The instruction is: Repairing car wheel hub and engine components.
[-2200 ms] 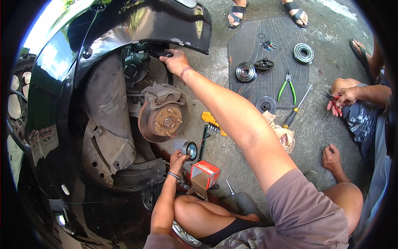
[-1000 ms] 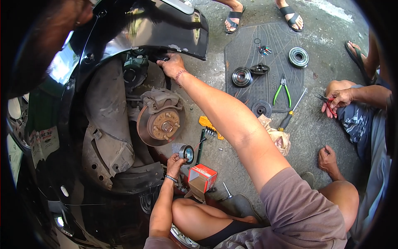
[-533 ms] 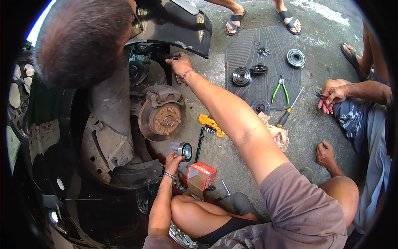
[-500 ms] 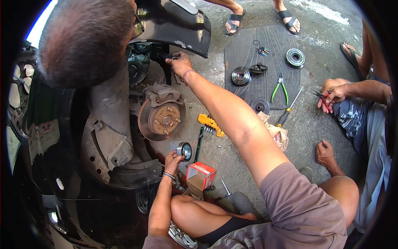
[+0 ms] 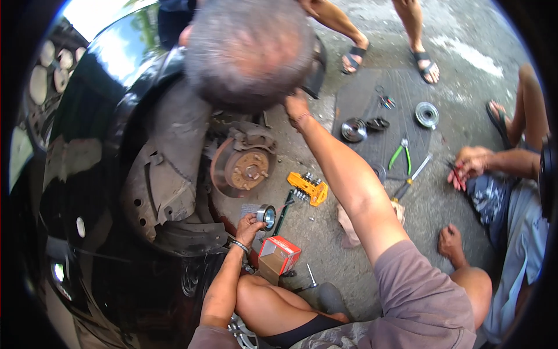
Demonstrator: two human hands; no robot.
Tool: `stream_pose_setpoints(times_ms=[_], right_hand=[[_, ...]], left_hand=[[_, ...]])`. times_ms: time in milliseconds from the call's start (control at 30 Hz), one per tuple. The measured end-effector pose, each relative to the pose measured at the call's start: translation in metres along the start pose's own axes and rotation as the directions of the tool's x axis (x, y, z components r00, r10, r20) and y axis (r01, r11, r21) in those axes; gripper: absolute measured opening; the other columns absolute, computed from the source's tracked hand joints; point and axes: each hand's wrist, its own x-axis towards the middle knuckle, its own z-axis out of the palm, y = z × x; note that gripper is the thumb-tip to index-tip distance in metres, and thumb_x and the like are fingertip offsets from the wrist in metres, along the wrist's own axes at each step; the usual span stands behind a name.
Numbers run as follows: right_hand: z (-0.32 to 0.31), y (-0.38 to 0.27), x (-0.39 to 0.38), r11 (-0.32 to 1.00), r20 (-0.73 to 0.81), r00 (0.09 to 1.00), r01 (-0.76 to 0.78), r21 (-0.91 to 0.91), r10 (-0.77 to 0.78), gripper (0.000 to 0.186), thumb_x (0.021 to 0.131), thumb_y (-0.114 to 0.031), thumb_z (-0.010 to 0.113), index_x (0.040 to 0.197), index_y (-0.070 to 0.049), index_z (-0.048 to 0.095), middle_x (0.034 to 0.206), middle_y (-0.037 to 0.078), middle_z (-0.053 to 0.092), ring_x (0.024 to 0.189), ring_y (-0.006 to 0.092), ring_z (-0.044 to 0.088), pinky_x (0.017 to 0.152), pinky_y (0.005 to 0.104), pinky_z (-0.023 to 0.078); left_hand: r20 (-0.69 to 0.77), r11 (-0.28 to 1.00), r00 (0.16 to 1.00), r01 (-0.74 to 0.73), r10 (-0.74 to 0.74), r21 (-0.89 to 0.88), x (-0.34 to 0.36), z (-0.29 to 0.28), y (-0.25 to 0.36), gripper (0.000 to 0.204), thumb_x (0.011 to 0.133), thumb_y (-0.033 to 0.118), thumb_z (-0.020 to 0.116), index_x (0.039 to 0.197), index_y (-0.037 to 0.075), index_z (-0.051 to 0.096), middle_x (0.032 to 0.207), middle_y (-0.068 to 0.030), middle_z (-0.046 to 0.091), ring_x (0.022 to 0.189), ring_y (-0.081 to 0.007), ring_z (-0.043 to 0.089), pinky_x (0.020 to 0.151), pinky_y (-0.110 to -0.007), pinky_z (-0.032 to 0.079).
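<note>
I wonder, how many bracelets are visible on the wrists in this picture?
2: a dark bracelet by the left hand, which holds a metal ring, and a reddish bracelet by the right hand. Others may be hidden.

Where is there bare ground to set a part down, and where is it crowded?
Bare concrete lies between the red box and the pale cloth; another patch lies between the yellow-handled screwdriver and the co-worker's hand. It is crowded around the left hand: the metal ring it holds, the red box, a dark bar and the yellow bit holder sit close together.
</note>
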Motion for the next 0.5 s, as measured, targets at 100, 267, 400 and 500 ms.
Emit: stream_pose_setpoints(times_ms=[100, 267, 400, 500], right_hand=[[0.015, -0.01, -0.027, 0.998, 0.001, 1.0, 0.029, 0.054, -0.029, 0.056, 0.078, -0.011, 0.075, 0.126, 0.005, 0.052, 0.112, 0.016, 0.064, 0.099, 0.0239, 0.062, 0.087, 0.0325, 0.05], [0.015, -0.032, -0.044, 0.999, 0.035, 0.999, 0.023, 0.038, -0.024, 0.045, 0.082, 0.002, 0.067, 0.125, 0.005, 0.053, 0.111, 0.012, 0.064, 0.096, 0.0179, 0.062, 0.083, 0.0268, 0.051], [0.006, -0.027, -0.035, 0.999, 0.052, 0.997, 0.049, -0.01, -0.048, 0.042, 0.081, 0.002, 0.068, 0.121, 0.005, 0.055, 0.11, 0.012, 0.064, 0.095, 0.0179, 0.063, 0.082, 0.0264, 0.051], [0.008, -0.02, -0.032, 0.97, 0.058, 0.998, -0.024, 0.243, 0.011, 0.042, 0.08, 0.0, 0.069, 0.119, 0.005, 0.056, 0.108, 0.012, 0.065, 0.095, 0.0186, 0.063, 0.083, 0.0274, 0.05]], left_hand=[[-0.072, 1.0, 0.997, -0.016, 0.017, 0.022, -0.008, -0.017, -0.01, 0.039, 0.072, 0.004, 0.071, 0.107, -0.006, 0.056, 0.087, -0.0095, 0.068, 0.075, -0.0148, 0.065, 0.07, -0.027, 0.051], [-0.073, 0.999, 0.997, -0.019, 0.022, 0.043, -0.008, -0.019, -0.02, 0.044, 0.071, 0.006, 0.072, 0.11, -0.008, 0.055, 0.088, -0.0124, 0.068, 0.075, -0.0169, 0.065, 0.068, -0.028, 0.052], [-0.055, 0.999, 0.998, -0.032, 0.033, 0.024, -0.003, -0.012, -0.02, 0.045, 0.071, 0.007, 0.072, 0.11, -0.009, 0.055, 0.087, -0.0127, 0.068, 0.075, -0.0173, 0.065, 0.068, -0.028, 0.051], [-0.059, 0.999, 0.998, -0.027, 0.028, 0.032, -0.005, -0.014, -0.019, 0.044, 0.071, 0.006, 0.072, 0.109, -0.008, 0.055, 0.086, -0.0122, 0.068, 0.074, -0.0173, 0.065, 0.067, -0.028, 0.051]])
